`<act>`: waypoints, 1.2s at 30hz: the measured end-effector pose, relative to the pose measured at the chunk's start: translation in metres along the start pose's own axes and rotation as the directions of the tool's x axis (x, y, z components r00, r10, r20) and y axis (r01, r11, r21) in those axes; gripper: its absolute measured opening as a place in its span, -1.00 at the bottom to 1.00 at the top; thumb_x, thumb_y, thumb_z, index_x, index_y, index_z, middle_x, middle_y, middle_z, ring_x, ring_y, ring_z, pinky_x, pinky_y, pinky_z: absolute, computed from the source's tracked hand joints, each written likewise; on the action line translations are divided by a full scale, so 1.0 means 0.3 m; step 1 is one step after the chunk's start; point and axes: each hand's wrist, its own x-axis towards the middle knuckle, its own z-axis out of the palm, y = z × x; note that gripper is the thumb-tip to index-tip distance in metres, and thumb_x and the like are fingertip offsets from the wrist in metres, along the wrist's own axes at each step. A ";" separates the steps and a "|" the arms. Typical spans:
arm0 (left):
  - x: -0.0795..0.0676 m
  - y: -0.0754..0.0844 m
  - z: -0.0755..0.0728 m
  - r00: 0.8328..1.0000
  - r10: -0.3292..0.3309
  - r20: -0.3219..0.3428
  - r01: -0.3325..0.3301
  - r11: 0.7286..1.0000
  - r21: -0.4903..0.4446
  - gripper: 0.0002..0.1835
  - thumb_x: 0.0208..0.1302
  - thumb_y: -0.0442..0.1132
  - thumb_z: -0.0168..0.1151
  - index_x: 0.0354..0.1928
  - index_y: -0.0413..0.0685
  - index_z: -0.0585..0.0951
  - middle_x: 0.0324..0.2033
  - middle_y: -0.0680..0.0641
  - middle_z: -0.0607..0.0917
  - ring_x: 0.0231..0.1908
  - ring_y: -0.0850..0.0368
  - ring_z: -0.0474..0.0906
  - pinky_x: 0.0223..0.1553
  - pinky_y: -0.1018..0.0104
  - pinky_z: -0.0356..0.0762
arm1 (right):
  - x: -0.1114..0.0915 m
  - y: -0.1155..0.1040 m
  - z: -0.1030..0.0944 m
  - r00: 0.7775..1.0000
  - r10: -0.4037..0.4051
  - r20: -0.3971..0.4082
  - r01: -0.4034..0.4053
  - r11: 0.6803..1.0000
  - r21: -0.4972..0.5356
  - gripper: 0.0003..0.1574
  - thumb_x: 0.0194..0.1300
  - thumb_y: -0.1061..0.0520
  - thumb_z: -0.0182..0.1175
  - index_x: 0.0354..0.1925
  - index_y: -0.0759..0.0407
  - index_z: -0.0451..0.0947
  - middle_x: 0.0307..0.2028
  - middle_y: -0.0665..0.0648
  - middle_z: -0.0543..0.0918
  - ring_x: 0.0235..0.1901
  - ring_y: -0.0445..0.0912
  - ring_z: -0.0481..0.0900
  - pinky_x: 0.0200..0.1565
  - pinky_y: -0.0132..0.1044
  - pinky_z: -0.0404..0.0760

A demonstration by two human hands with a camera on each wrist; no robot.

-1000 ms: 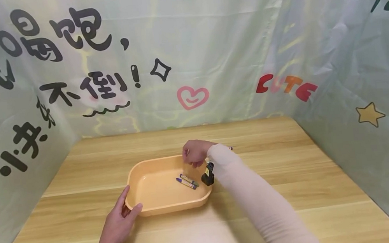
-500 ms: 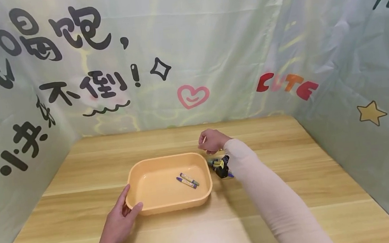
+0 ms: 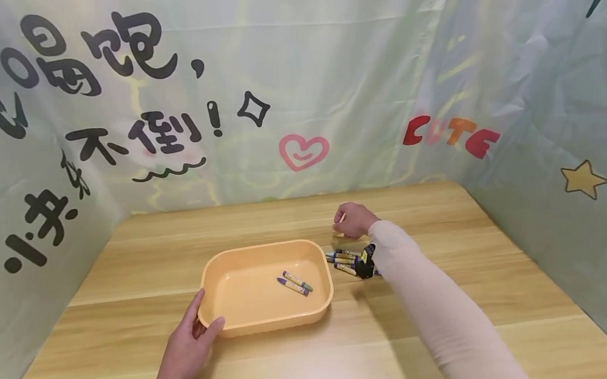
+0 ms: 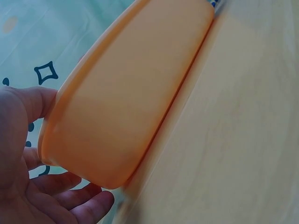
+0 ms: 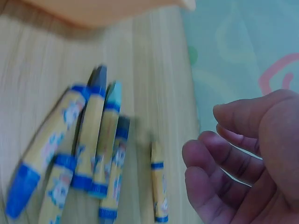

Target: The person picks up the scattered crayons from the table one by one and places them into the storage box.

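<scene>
A shallow orange plastic tray (image 3: pixel 237 302) sits on the wooden table. My left hand (image 3: pixel 185 356) grips its near left corner, the thumb over the rim and the other fingers outside along the wall (image 4: pixel 126 102). Two crayons, one blue-tipped (image 3: pixel 293 286) and one dark greyish (image 3: pixel 301 283), lie side by side in the tray's right half. Beyond its right side, several paper-wrapped crayons (image 5: pixel 89 135) lie bunched on the table. My right hand (image 3: pixel 354 220) hovers above them with loosely bent fingers and holds nothing. Nearest to its fingertips in the right wrist view is a single yellowish crayon (image 5: pixel 159 189).
Printed cloth walls (image 3: pixel 358 74) enclose the table at the back and both sides. Bare wood (image 3: pixel 277 369) lies in front of the tray. A black wrist camera (image 3: pixel 365 263) on my right sleeve covers part of the crayon pile.
My right hand has moved from above the tray's far right corner rightward to the crayon pile, uncovering part of the pile. The left hand, tray and two crayons inside stay put.
</scene>
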 end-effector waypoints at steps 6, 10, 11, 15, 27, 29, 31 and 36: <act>0.000 0.001 0.001 1.000 -0.001 0.001 0.001 1.000 -0.004 -0.17 0.39 0.01 0.17 0.54 -0.02 -0.01 0.38 -0.31 0.22 0.27 -0.15 0.32 0.15 0.11 0.43 | 0.003 0.064 -0.016 1.000 -0.002 -0.020 0.001 0.999 -0.050 -0.85 0.32 0.18 0.16 -0.23 0.27 0.50 -0.35 0.16 0.62 -0.50 -0.06 0.61 -0.42 -0.28 0.61; 0.003 0.002 0.001 1.000 0.003 0.000 -0.003 1.000 0.005 -0.17 0.40 0.02 0.16 0.54 -0.01 -0.01 0.38 -0.31 0.23 0.27 -0.16 0.33 0.15 0.09 0.43 | 0.008 0.113 -0.019 0.999 0.000 -0.051 -0.004 0.997 -0.074 -0.83 0.32 0.17 0.17 -0.20 0.29 0.51 -0.23 0.22 0.63 -0.33 -0.02 0.60 -0.26 -0.18 0.60; 0.003 0.003 0.000 1.000 0.001 0.000 -0.001 1.000 0.006 -0.17 0.40 0.03 0.16 0.54 0.00 -0.01 0.37 -0.31 0.24 0.27 -0.15 0.33 0.15 0.09 0.43 | 0.009 0.124 -0.018 0.998 0.003 -0.058 -0.007 0.997 -0.074 -0.82 0.33 0.16 0.17 -0.19 0.29 0.51 -0.20 0.23 0.63 -0.28 0.01 0.60 -0.22 -0.15 0.60; 0.003 0.007 -0.003 1.000 -0.007 0.007 0.007 1.000 0.003 -0.16 0.40 0.03 0.16 0.54 -0.01 -0.03 0.38 -0.31 0.23 0.27 -0.15 0.32 0.16 0.08 0.42 | 0.012 0.160 -0.014 0.997 0.019 -0.079 -0.023 0.999 -0.049 -0.79 0.33 0.17 0.18 -0.15 0.31 0.51 -0.16 0.27 0.63 -0.23 0.07 0.59 -0.18 -0.08 0.58; 0.000 0.012 -0.008 0.999 -0.028 0.022 0.028 1.000 0.002 -0.16 0.41 0.04 0.13 0.54 0.00 -0.05 0.38 -0.32 0.22 0.29 -0.15 0.30 0.18 0.07 0.40 | 0.012 0.236 0.014 0.998 0.049 -0.046 -0.052 0.997 -0.061 -0.71 0.38 0.08 0.19 -0.01 0.19 0.60 -0.11 0.21 0.65 -0.18 0.04 0.61 -0.18 -0.07 0.59; -0.001 0.012 -0.008 0.999 -0.039 0.027 0.039 0.999 -0.001 -0.16 0.41 0.05 0.13 0.55 0.02 -0.06 0.39 -0.31 0.21 0.29 -0.15 0.30 0.19 0.06 0.39 | 0.012 0.244 0.021 0.997 0.039 -0.060 -0.043 0.996 -0.076 -0.80 0.35 0.07 0.23 -0.15 0.17 0.63 -0.14 0.19 0.65 -0.17 0.05 0.60 -0.14 -0.04 0.59; -0.002 0.011 -0.008 0.998 -0.049 0.032 0.049 0.999 -0.007 -0.16 0.41 0.06 0.13 0.55 0.04 -0.07 0.39 -0.30 0.21 0.30 -0.15 0.29 0.19 0.06 0.39 | 0.009 0.246 0.025 0.997 0.020 -0.070 -0.027 0.995 -0.101 -0.84 0.32 0.09 0.25 -0.27 0.17 0.63 -0.20 0.18 0.66 -0.19 0.07 0.59 -0.13 -0.01 0.58; -0.004 0.011 -0.007 0.999 -0.041 0.030 0.041 0.999 -0.006 -0.16 0.41 0.05 0.13 0.55 0.03 -0.06 0.38 -0.31 0.23 0.28 -0.16 0.31 0.17 0.06 0.42 | 0.008 0.241 0.024 0.998 -0.020 -0.064 0.009 0.985 -0.172 -0.84 0.29 0.16 0.24 -0.40 0.20 0.66 -0.34 0.12 0.69 -0.27 0.05 0.61 -0.12 -0.03 0.61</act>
